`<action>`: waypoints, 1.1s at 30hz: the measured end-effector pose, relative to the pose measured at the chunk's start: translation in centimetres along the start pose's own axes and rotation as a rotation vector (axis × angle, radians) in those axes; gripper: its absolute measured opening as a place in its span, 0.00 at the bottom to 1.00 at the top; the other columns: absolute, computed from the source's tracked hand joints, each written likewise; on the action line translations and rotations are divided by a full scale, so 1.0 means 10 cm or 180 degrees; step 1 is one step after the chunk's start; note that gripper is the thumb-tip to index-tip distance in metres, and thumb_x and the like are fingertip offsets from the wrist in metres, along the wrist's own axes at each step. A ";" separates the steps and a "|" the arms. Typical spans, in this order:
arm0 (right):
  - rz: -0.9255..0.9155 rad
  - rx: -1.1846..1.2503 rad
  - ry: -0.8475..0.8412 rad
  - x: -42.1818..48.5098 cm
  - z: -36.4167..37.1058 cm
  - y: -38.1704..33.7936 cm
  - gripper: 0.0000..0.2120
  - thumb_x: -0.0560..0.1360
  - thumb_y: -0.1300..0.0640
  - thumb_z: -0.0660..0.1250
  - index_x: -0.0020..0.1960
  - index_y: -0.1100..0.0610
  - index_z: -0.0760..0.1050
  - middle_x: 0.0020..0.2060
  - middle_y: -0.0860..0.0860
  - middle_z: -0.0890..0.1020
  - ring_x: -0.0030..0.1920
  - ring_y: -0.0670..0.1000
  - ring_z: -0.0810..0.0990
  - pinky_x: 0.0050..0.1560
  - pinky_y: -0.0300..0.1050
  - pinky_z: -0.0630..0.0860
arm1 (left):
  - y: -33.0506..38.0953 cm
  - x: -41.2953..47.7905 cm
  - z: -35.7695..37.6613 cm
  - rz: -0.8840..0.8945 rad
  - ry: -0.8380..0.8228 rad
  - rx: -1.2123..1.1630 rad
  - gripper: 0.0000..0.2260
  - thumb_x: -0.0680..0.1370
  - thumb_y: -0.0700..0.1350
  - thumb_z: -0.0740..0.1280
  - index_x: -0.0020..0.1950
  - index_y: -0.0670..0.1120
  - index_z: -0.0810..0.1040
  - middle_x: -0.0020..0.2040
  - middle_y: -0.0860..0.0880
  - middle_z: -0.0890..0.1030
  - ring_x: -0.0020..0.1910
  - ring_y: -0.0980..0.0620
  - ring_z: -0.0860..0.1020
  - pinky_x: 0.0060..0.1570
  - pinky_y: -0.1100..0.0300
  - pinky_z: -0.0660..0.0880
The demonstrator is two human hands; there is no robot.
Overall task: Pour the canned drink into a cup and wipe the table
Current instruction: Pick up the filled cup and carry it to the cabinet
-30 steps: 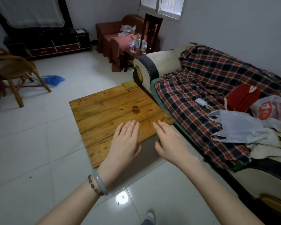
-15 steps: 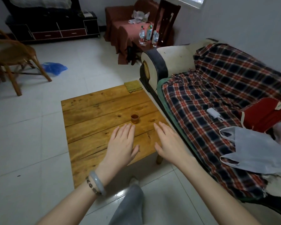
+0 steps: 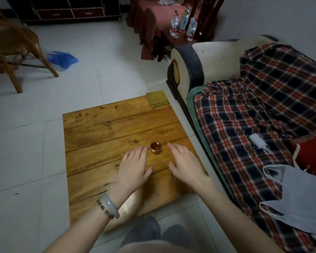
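A low wooden table (image 3: 106, 136) of planks stands in front of me. A small clear cup (image 3: 155, 146) with amber liquid sits upright near its middle. My left hand (image 3: 134, 166) hovers flat, palm down, just left of the cup, fingers apart and holding nothing. My right hand (image 3: 183, 162) hovers flat just right of the cup, also holding nothing. A folded yellow-green cloth (image 3: 157, 98) lies on the table's far right corner. No can is in view.
A sofa with a plaid blanket (image 3: 263, 114) runs along the table's right side, with a grey plastic bag (image 3: 299, 199) on it. Bottles (image 3: 183, 21) stand on a far red-covered table. A wooden chair (image 3: 13, 52) and blue bag (image 3: 62, 59) are at far left.
The view has moved forward and tilted down over the table. Both hands have moved forward and now flank the cup, still flat and holding nothing.
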State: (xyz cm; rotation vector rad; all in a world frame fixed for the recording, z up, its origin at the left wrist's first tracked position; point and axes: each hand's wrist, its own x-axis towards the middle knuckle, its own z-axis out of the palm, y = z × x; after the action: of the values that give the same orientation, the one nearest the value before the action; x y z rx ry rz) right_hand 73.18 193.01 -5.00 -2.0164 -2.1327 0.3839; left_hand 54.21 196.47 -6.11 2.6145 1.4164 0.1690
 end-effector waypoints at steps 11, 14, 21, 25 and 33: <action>0.0501 0.0540 -0.0795 0.71 0.50 0.60 0.29 0.76 0.53 0.63 0.73 0.51 0.57 0.69 0.48 0.67 0.68 0.49 0.65 0.65 0.47 0.65 | -0.34 0.52 0.73 -0.0944 -0.0382 -0.1047 0.35 0.72 0.58 0.68 0.74 0.46 0.60 0.70 0.47 0.69 0.69 0.48 0.66 0.66 0.53 0.63; 0.0585 0.0673 -0.0871 0.85 0.63 0.81 0.26 0.76 0.55 0.62 0.72 0.53 0.60 0.65 0.51 0.70 0.64 0.51 0.69 0.62 0.44 0.67 | -0.33 0.67 0.91 -0.1212 -0.0368 -0.1342 0.36 0.71 0.56 0.71 0.74 0.46 0.61 0.70 0.47 0.69 0.69 0.48 0.64 0.67 0.53 0.61; 0.0504 0.0979 -0.1134 1.32 1.18 1.23 0.24 0.76 0.59 0.63 0.70 0.57 0.62 0.67 0.54 0.69 0.67 0.54 0.66 0.66 0.46 0.62 | -0.31 1.06 1.52 -0.1799 -0.0340 -0.2042 0.40 0.70 0.51 0.75 0.75 0.44 0.58 0.73 0.47 0.64 0.72 0.50 0.60 0.68 0.61 0.55; 0.0436 0.1241 -0.1246 1.56 1.63 1.42 0.26 0.75 0.63 0.63 0.71 0.56 0.62 0.68 0.54 0.68 0.68 0.53 0.65 0.64 0.42 0.61 | -0.39 1.21 2.02 -0.1993 -0.0310 -0.2215 0.42 0.69 0.54 0.75 0.76 0.47 0.57 0.73 0.49 0.64 0.72 0.52 0.60 0.69 0.61 0.57; 0.0259 0.1488 -0.1173 1.82 2.40 1.80 0.26 0.72 0.63 0.65 0.70 0.58 0.66 0.65 0.54 0.72 0.66 0.52 0.68 0.65 0.41 0.62 | -0.44 1.37 2.87 -0.2165 0.0107 -0.2578 0.43 0.62 0.52 0.80 0.72 0.50 0.63 0.66 0.55 0.69 0.65 0.59 0.64 0.66 0.61 0.62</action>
State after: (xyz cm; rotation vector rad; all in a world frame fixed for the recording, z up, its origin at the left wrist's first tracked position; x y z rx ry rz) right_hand 81.79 210.45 -34.13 -1.8619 -1.8982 1.2223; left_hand 63.13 207.73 -34.84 1.4269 1.6863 0.5504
